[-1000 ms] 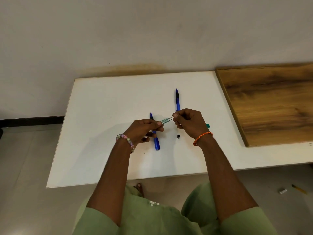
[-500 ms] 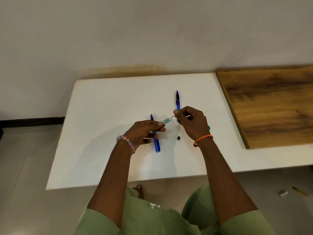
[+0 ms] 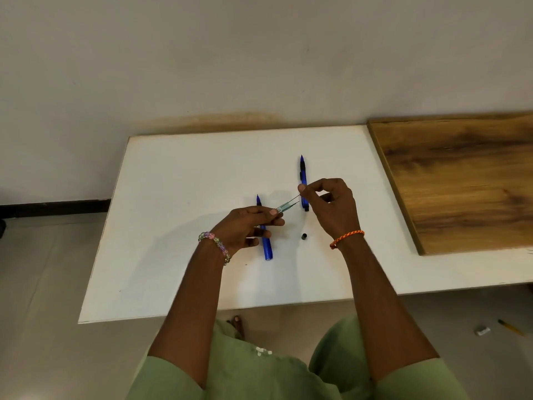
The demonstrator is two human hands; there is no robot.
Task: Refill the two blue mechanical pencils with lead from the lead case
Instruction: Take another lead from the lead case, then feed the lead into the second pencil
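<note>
While both hands are raised just above the surface (image 3: 173, 226), the left hand (image 3: 245, 226) pinches the lead case (image 3: 284, 208) between thumb and fingers, and the right hand (image 3: 331, 203) pinches a thin lead (image 3: 295, 198) between thumb and forefinger, its other fingers curled. The lead is a hair-thin dark line, hard to make out; its lower end seems to sit at the mouth of the case, though whether it is inside I cannot tell. The case is a slim clear tube, its long axis slanting up and to the right, open end toward the right hand; its rear part is hidden inside the left fingers.

Two blue pencils lie flat on the white surface, both lengthwise away from the person with tips pointing to the far wall. The left pencil (image 3: 266, 246) lies under the left hand, its middle covered by the fingers. The right pencil (image 3: 302, 174) lies farther off, its near end partly hidden behind the right hand's fingers. One small black cap (image 3: 304, 236) stands between the two wrists, apart from both pencils.

A beaded bracelet (image 3: 216, 243) circles the left wrist, an orange cord (image 3: 347, 237) the right. A wooden board (image 3: 461, 180) lies to the right, cut off by the frame edge. On the floor (image 3: 43, 284) at lower right lie two small things, too small to tell.
</note>
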